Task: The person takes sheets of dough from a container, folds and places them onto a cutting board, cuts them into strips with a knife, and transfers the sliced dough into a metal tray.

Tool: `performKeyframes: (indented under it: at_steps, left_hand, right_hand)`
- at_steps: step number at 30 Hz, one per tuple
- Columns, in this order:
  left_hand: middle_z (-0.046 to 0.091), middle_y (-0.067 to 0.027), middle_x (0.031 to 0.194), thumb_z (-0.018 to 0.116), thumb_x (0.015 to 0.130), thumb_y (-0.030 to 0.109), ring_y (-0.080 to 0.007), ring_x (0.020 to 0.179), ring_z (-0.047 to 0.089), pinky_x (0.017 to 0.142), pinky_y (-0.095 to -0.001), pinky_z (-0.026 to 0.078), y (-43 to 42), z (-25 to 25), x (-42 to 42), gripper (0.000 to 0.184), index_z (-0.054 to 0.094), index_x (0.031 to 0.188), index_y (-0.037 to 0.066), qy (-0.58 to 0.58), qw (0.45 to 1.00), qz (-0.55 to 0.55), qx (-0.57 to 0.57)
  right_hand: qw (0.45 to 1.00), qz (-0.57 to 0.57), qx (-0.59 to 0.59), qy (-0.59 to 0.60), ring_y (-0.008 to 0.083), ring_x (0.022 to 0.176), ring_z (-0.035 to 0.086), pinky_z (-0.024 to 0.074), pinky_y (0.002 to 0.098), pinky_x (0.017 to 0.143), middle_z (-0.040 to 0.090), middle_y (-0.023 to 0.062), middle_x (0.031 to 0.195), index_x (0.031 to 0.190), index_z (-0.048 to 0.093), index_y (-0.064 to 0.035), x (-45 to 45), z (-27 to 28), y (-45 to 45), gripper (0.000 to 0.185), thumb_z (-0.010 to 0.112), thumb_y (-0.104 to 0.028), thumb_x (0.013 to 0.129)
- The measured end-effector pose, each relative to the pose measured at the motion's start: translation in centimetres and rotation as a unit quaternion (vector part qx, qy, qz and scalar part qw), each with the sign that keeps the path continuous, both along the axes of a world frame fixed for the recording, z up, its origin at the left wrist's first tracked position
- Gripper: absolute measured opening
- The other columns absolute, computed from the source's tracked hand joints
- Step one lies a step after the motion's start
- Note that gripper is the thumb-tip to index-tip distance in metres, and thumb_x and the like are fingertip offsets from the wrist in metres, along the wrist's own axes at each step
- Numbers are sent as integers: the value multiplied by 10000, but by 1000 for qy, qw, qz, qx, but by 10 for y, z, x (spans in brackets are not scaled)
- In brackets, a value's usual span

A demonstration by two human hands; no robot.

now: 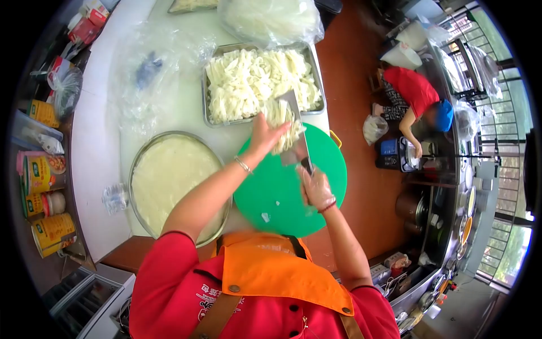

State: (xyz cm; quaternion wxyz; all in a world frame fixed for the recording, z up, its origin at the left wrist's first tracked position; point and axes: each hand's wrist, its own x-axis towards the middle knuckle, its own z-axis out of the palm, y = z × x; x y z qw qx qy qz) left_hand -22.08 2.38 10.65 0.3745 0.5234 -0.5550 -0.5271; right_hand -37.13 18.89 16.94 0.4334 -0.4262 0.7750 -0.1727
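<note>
My left hand (264, 135) is closed around a bunch of pale noodle-like strips (280, 121), which lie against the blade of a cleaver (291, 107). The cleaver's dark handle is in my right hand (317, 189), which wears a clear glove. Both hands are above the round green board (265, 192), where a few small white scraps lie. Beyond them a metal tray (208, 101) holds a heap of the same pale strips (248, 76). To the left of the board is a round pan (134, 183) with a smooth, pale sheet or mass in it.
Clear plastic film (152, 85) lies on the white table (101, 130), and a large plastic bag (274, 20) is behind the tray. Yellow cans (53, 234) stand on the left shelf. Across the red floor (353, 101), another person (412, 93) bends over containers.
</note>
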Motion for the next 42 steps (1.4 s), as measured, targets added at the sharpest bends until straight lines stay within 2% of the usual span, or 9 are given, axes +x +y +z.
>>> performKeyframes:
  at_steps: [4, 7, 10, 16, 22, 24, 28, 33, 42]
  left_hand:
    - [633, -280, 1117, 793, 784, 458, -355, 1098, 617, 953, -408, 480, -100, 12, 1, 755, 530, 1199, -115, -8, 1000, 4, -23]
    - [625, -246, 1207, 776, 852, 357, -288, 1173, 614, 973, -360, 504, -153, 30, 14, 710, 483, 1328, -81, -140, 989, -17, 51]
    - [598, -227, 1305, 743, 876, 358, -279, 1251, 582, 1045, -366, 455, -164, 26, 43, 644, 536, 1317, -62, -262, 963, -45, -41]
    - [612, -142, 1233, 646, 924, 131, -271, 1113, 629, 927, -383, 526, -80, 24, 155, 301, 619, 1207, 33, -97, 989, 3, -115]
    - [620, -152, 1119, 673, 854, 49, -332, 1043, 600, 906, -421, 499, 30, -5, 311, 248, 638, 1099, 42, -405, 886, 132, -185]
    - [627, -152, 1094, 677, 840, 45, -343, 1035, 590, 906, -425, 489, 42, -4, 338, 222, 647, 1061, 44, -432, 863, 146, -216]
    - [638, -145, 1046, 685, 834, 66, -344, 1002, 592, 887, -425, 487, 30, -17, 363, 145, 663, 977, 48, -444, 850, 125, -256]
    - [649, -143, 1004, 710, 823, 135, -332, 961, 602, 847, -431, 493, -2, -26, 371, 117, 674, 896, 52, -447, 885, 69, -113]
    - [667, -109, 824, 704, 830, 187, -323, 875, 632, 763, -446, 508, -11, -18, 378, 130, 659, 821, 65, -466, 881, 0, -78]
  right_hand:
    - [995, 33, -90, 36, 483, 831, 647, 513, 532, 732, 660, 301, 844, 1062, 620, 21, -2, 26, -102, 476, 557, -441, 968]
    - [946, 48, -186, 260, 404, 766, 686, 524, 501, 711, 691, 225, 803, 1041, 602, -20, -4, 23, -150, 454, 564, -464, 959]
    - [947, 26, -92, 306, 464, 907, 658, 516, 539, 777, 689, 273, 942, 1098, 588, -25, -11, 32, -165, 440, 557, -443, 965]
    - [925, 67, -218, 303, 438, 768, 659, 508, 539, 659, 676, 236, 856, 1088, 564, -46, -34, 22, -82, 299, 615, -300, 941]
    - [906, 189, -192, 326, 377, 635, 633, 501, 494, 580, 621, 170, 736, 1031, 566, -59, -52, -23, 34, 229, 683, -195, 889]
    - [888, 221, -169, 365, 366, 638, 633, 507, 487, 590, 625, 158, 751, 1020, 566, -60, -59, -42, 53, 229, 691, -188, 877]
    - [870, 248, -163, 393, 344, 785, 644, 524, 471, 683, 633, 149, 856, 1027, 574, -54, -67, -70, 55, 317, 739, -246, 836]
    - [849, 229, -180, 440, 361, 985, 608, 521, 478, 769, 609, 162, 1040, 1068, 588, -47, -49, -61, 45, 415, 773, -309, 805]
    - [860, 197, -243, 404, 362, 994, 613, 522, 487, 822, 620, 170, 1084, 1083, 605, -51, -15, -40, 63, 283, 703, -197, 860]
